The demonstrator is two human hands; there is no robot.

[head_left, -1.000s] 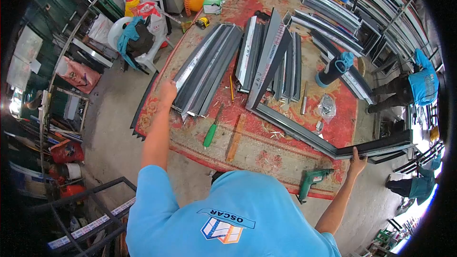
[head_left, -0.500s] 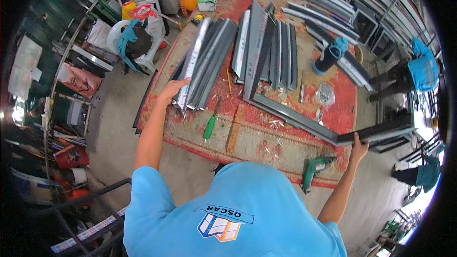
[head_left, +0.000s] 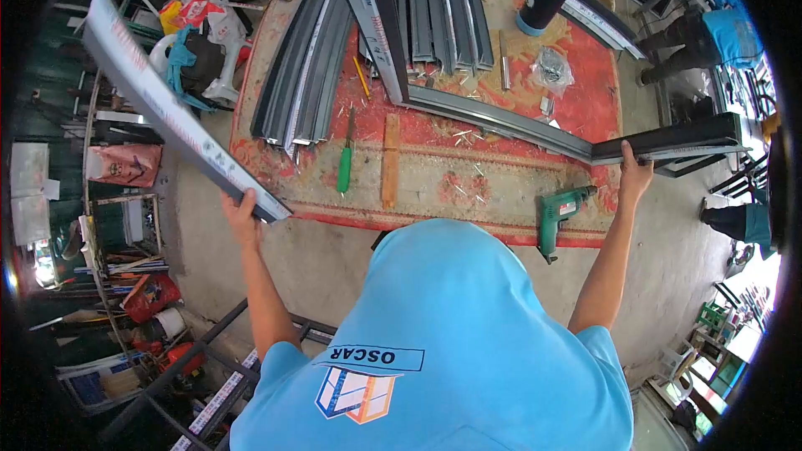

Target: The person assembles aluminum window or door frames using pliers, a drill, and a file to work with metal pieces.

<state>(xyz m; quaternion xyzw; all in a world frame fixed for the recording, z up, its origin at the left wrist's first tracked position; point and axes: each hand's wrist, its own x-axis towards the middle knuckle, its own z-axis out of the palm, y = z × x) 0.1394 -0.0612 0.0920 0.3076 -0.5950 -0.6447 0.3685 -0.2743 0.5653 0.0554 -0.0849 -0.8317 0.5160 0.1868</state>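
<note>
My left hand (head_left: 241, 209) grips the near end of a long aluminium profile (head_left: 171, 113), covered in printed white film, which slants up and away off the table's left side. My right hand (head_left: 637, 169) is closed around the right-hand bar of a dark grey aluminium frame (head_left: 501, 124). That frame has three joined sides and lies partly on the table, its right bar reaching past the edge. Between my hands lie a green-handled screwdriver (head_left: 345, 163), a wooden strip (head_left: 390, 159) and a green power drill (head_left: 558, 219).
A worktable with a worn red cover (head_left: 455, 188) holds stacked dark profiles (head_left: 305, 67), a pencil (head_left: 361, 78), a black bottle with a blue lid (head_left: 547, 0) and a plastic bag (head_left: 552, 71). Another person (head_left: 718, 33) stands at the right. A cluttered chair (head_left: 196, 63) is at the left.
My left hand has lifted the film-covered profile from the left stack and swung it left, off the table. My right hand still holds the frame. The view has tipped lower.
</note>
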